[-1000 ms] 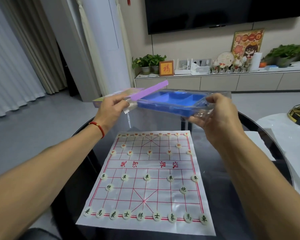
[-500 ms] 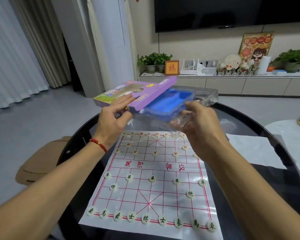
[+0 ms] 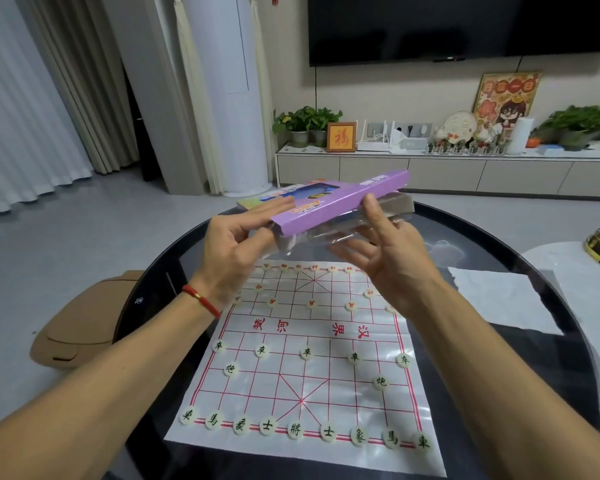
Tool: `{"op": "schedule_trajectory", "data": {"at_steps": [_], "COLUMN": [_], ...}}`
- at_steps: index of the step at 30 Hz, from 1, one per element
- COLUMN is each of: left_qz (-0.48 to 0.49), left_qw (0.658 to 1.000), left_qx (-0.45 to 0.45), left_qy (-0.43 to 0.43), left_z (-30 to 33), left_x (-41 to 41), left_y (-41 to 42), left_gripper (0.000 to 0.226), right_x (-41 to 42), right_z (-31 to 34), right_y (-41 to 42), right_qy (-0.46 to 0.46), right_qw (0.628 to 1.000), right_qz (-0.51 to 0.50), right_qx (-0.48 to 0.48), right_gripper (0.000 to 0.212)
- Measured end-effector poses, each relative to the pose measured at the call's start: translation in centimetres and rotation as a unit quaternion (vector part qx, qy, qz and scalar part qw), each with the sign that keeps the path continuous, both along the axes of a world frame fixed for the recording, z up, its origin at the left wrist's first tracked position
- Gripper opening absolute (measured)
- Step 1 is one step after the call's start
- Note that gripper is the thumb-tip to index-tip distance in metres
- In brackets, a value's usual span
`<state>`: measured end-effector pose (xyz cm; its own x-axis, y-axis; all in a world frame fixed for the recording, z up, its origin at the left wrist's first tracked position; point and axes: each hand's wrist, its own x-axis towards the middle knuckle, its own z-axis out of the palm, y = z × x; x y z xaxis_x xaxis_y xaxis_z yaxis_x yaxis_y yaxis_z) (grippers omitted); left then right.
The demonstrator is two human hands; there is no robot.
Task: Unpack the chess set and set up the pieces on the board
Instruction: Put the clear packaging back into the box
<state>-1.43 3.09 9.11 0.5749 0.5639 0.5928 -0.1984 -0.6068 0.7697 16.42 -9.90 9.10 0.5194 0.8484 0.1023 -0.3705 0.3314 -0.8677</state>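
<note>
Set-up looks complete: round cream pieces (image 3: pixel 295 429) fill both sides of the white red-lined paper board (image 3: pixel 329 372), lower centre. Only packaging remains: left hand (image 3: pixel 234 245) grips purple cardboard box (image 3: pixel 329 202), right hand (image 3: pixel 383 244) pinching its edge, upper centre.

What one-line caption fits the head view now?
Both hands, left and right, hold the purple cardboard box above the white paper board with pieces set up.

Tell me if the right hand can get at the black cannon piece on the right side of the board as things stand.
Probably not straight away: the right hand is up at the purple box, helping hold it. The black cannon piece itself lies uncovered beneath the forearm, so once the box is let go, the way looks free.
</note>
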Motion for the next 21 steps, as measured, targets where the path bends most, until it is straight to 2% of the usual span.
{"op": "schedule_trajectory", "data": {"at_steps": [3, 6, 9, 12, 16, 21], "left_qz": [-0.019, -0.027, -0.044, -0.045, 0.006, 0.026], "left_qw": [1.000, 1.000, 0.999, 0.999, 0.999, 0.999], "left_qx": [-0.008, -0.003, -0.023, -0.007, 0.040, 0.017], "left_qy": [-0.002, 0.002, 0.004, 0.010, 0.018, 0.020], "left_z": [0.2, 0.5, 0.8, 1.2, 1.1, 1.3], "left_x": [-0.4, -0.6, -0.7, -0.6, -0.2, 0.1], "left_y": [0.2, 0.5, 0.5, -0.2, -0.4, -0.7], "left_gripper": [0.033, 0.035, 0.043, 0.050, 0.040, 0.038], "right_x": [0.9, 1.0, 0.9, 1.1, 1.0, 1.0], "right_z": [0.1, 0.4, 0.3, 0.0, -0.2, -0.3], "right_y": [-0.4, -0.9, -1.1, -0.9, -0.6, -0.6], "right_qy": [0.027, -0.001, -0.020, -0.060, -0.121, -0.128], "right_qw": [0.998, 0.998, 0.993, 0.985, 0.973, 0.967], "right_qz": [-0.043, -0.051, -0.105, -0.159, -0.197, -0.218], "right_qx": [0.044, 0.047, 0.041, 0.027, -0.001, -0.027], "right_gripper": [0.068, 0.052, 0.038, 0.035, 0.029, 0.030]}}
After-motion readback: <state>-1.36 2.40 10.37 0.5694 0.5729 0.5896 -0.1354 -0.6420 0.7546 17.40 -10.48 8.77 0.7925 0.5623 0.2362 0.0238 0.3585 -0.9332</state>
